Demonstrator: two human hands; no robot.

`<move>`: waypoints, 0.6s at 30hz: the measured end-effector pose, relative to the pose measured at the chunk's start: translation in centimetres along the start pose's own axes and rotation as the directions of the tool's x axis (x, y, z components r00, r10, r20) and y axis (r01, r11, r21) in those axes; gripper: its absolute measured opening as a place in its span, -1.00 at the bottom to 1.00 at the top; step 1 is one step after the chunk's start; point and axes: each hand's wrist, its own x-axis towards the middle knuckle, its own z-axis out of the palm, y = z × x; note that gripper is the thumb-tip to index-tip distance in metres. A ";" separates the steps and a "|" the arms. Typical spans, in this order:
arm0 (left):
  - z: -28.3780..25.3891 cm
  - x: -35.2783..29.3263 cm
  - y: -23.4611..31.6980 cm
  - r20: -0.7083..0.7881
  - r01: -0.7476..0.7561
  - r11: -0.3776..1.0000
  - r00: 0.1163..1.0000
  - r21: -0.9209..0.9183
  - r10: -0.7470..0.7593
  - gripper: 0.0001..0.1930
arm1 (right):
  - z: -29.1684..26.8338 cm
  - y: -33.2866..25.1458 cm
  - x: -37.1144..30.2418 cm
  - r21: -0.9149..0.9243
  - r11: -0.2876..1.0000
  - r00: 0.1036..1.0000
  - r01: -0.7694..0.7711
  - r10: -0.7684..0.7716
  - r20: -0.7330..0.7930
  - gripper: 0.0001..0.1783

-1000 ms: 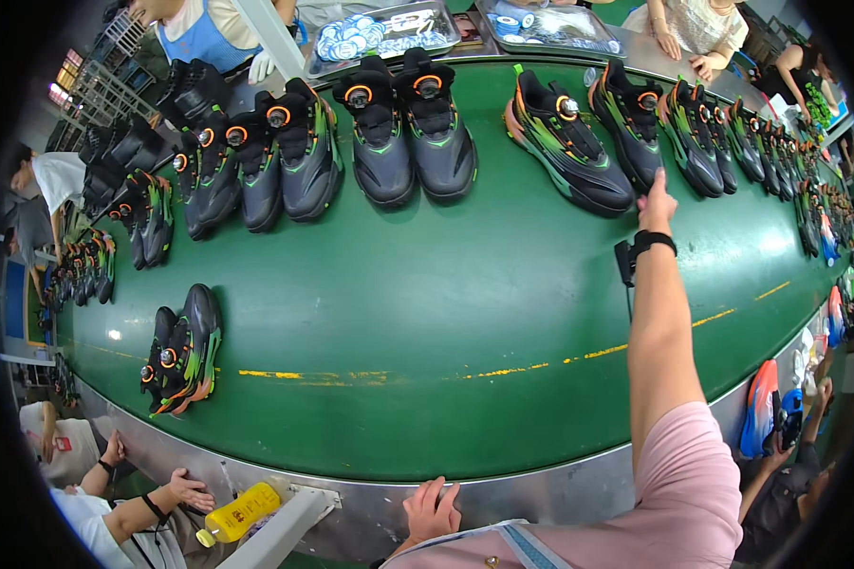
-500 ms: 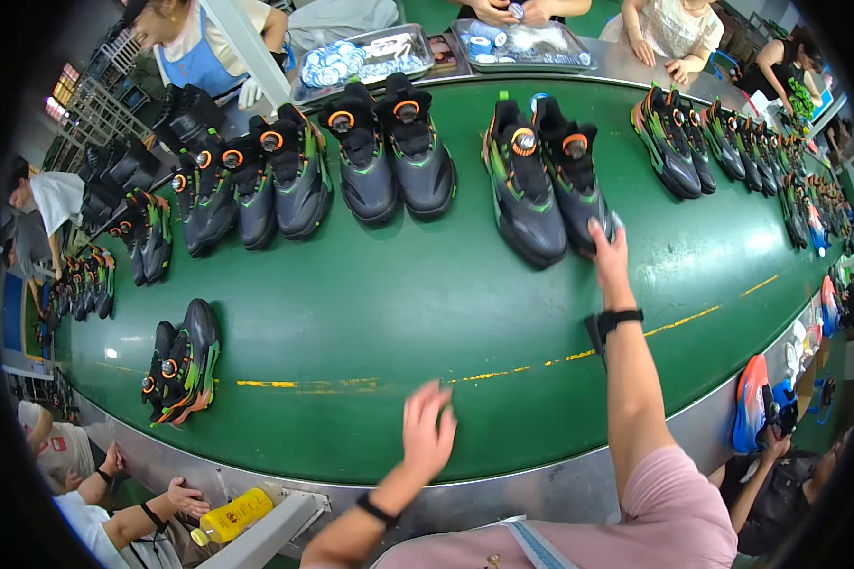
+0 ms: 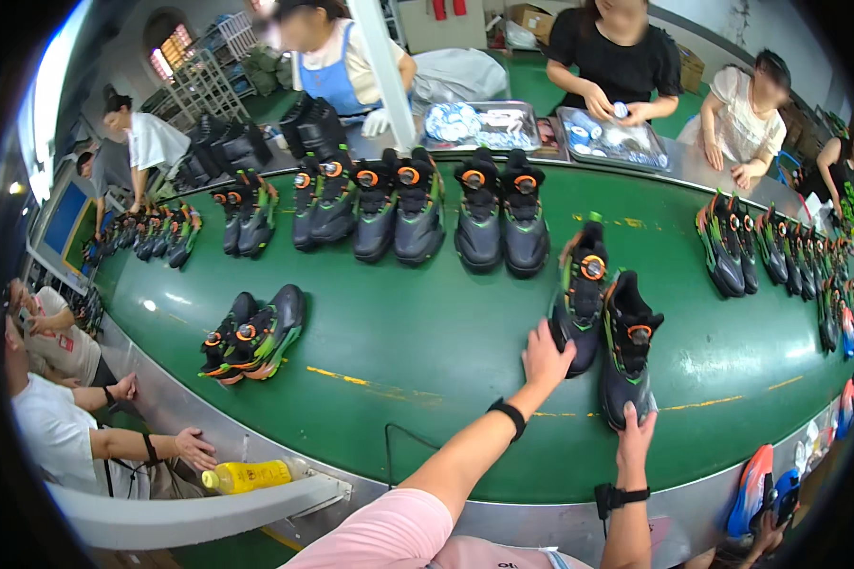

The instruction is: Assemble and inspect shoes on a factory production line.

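A black sneaker (image 3: pixel 579 303) with green trim and an orange-ringed dial stands on the green belt (image 3: pixel 427 379), and my left hand (image 3: pixel 547 360) is closed on its toe. Its mate, another black sneaker (image 3: pixel 626 346), lies nearer to me on the right, with its toe in the grip of my right hand (image 3: pixel 635 431). The two shoes are side by side, toes toward me. My fingertips are partly hidden under the toes. Dark bands circle both my wrists.
Pairs of similar sneakers (image 3: pixel 503 223) line the far side of the belt. One more pair (image 3: pixel 253 334) lies nearer on the left. Metal trays (image 3: pixel 612 142) of small parts stand beyond, before co-workers. A yellow bottle (image 3: pixel 247 476) lies on the near metal edge by a grey post.
My right hand has drawn one sneaker toward me. My left hand has moved from the near belt onto the toe of the other shoe. The view has shifted too.
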 end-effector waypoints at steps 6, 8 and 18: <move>-1.0 -1.1 2.9 0.028 -0.019 1.000 0.999 0.024 0.018 -0.02 | -2.1 -0.2 -2.6 -0.062 0.998 1.000 -0.016 0.015 -0.018 -0.40; -1.8 0.3 5.4 0.043 0.010 0.999 0.999 0.051 -0.013 0.10 | -2.0 0.7 -3.0 -0.028 0.999 0.999 0.032 -0.031 0.043 -0.40; -1.3 2.3 5.8 0.047 0.088 0.987 0.994 0.133 -0.095 0.08 | -2.5 0.4 -5.2 -0.090 0.995 0.998 -0.039 0.035 -0.046 -0.37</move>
